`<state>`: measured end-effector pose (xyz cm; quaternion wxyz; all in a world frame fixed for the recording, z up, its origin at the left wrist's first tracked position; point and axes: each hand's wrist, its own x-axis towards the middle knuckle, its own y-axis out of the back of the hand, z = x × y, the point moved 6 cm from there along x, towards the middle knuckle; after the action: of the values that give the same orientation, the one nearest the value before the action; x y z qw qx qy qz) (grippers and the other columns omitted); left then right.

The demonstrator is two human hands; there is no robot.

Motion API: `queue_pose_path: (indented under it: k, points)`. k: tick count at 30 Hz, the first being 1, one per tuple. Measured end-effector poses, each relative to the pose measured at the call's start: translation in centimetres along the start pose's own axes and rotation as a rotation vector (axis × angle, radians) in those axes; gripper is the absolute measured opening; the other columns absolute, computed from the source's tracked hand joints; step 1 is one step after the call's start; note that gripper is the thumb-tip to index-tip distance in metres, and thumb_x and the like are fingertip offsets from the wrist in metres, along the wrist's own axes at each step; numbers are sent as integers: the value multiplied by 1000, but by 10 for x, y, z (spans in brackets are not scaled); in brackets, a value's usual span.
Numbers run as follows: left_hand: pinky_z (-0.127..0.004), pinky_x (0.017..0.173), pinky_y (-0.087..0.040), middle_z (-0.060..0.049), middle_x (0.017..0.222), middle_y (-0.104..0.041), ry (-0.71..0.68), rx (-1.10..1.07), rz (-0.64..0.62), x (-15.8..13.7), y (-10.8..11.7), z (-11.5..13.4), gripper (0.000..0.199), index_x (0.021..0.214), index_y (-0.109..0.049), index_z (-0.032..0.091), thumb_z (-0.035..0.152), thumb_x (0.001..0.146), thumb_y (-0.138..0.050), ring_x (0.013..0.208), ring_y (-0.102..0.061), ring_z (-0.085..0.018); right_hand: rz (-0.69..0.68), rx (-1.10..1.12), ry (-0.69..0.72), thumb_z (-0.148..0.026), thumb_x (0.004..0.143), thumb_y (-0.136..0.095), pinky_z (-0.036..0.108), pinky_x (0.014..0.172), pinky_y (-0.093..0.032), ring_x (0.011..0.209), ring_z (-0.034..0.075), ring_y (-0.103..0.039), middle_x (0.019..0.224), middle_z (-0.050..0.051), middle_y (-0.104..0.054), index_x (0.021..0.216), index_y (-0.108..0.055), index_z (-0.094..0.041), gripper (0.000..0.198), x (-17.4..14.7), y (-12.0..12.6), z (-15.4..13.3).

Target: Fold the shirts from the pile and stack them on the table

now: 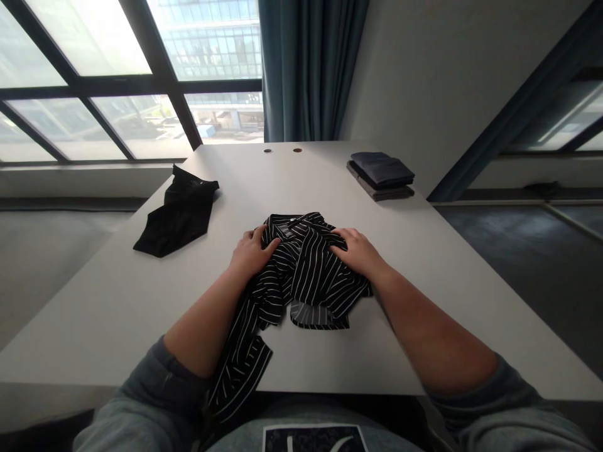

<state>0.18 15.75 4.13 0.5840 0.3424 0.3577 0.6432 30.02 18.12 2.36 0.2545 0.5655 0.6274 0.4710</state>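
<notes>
A black shirt with thin white stripes [308, 267] lies crumpled on the white table [301, 367] in front of me. Its collar faces the far side, and one sleeve trails over the near table edge at the left. My left hand [252, 254] grips the shirt near the left shoulder, with the thumb on top and some fingertips hidden by the fabric. On the opposite shoulder, my right hand [358, 251] holds the cloth, its fingers partly tucked into the folds. The front panels are bunched between both hands.
A black garment [181, 213] lies loosely at the table's left edge. At the far right sits a stack of folded dark clothes [381, 174]. Two round cable holes [282, 150] mark the far end, before a blue curtain [311, 69] and windows.
</notes>
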Motion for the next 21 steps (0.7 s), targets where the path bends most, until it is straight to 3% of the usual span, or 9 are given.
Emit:
queue_pose_path:
  k: [5, 9, 11, 13, 16, 18, 21]
  points:
    - [-51, 124, -34, -11, 164, -47, -57, -316, -113, 6, -19, 5, 71, 164, -36, 31, 67, 102, -41, 154, -41, -32, -154, 94, 248, -23, 85, -72, 55, 120, -43, 138, 34, -56, 148, 16, -60, 140, -65, -20, 56, -11, -37, -30]
    - [-47, 121, -41, -17, 162, -49, 18, -537, -227, 10, -28, 15, 96, 169, -21, 24, 62, 93, -66, 147, -50, -30, -193, 336, 506, -12, 78, -71, 57, 123, -42, 146, 34, -49, 156, 16, -53, 143, -64, -20, 65, -28, -43, -71]
    - [-46, 115, -49, -17, 151, -61, 42, -598, -364, 10, -33, 22, 98, 167, -27, 24, 50, 87, -77, 135, -62, -30, -220, 448, 629, -8, 77, -69, 56, 123, -42, 148, 32, -49, 156, 13, -54, 142, -65, -23, 66, -37, -35, -88]
    - [-45, 106, -57, -14, 134, -73, 22, -682, -486, 13, -29, 28, 74, 156, -47, 24, 36, 88, -75, 120, -72, -27, -198, 552, 696, -8, 81, -67, 56, 123, -43, 146, 30, -51, 157, 10, -55, 143, -64, -27, 65, -42, -21, -99]
    - [-43, 90, -64, -9, 109, -80, 7, -717, -483, 33, 11, 24, 40, 132, -67, 23, 23, 91, -67, 94, -78, -22, -54, 650, 627, -13, 91, -63, 57, 121, -44, 146, 28, -51, 158, 9, -53, 148, -58, -32, 61, -42, 2, -97]
    - [-40, 84, -64, -8, 99, -80, 11, -592, -341, 58, 62, 13, 36, 127, -71, 22, 19, 91, -67, 81, -76, -19, 18, 653, 561, -17, 96, -61, 57, 120, -45, 145, 28, -52, 156, 9, -54, 147, -58, -33, 54, -39, 9, -91]
    - [-39, 87, -62, -5, 98, -80, -52, -300, -98, 102, 160, -1, 39, 135, -68, 20, 17, 96, -63, 77, -73, -16, 35, 593, 502, -21, 97, -63, 55, 117, -48, 140, 28, -56, 149, 11, -59, 137, -65, -31, 41, -32, 0, -79]
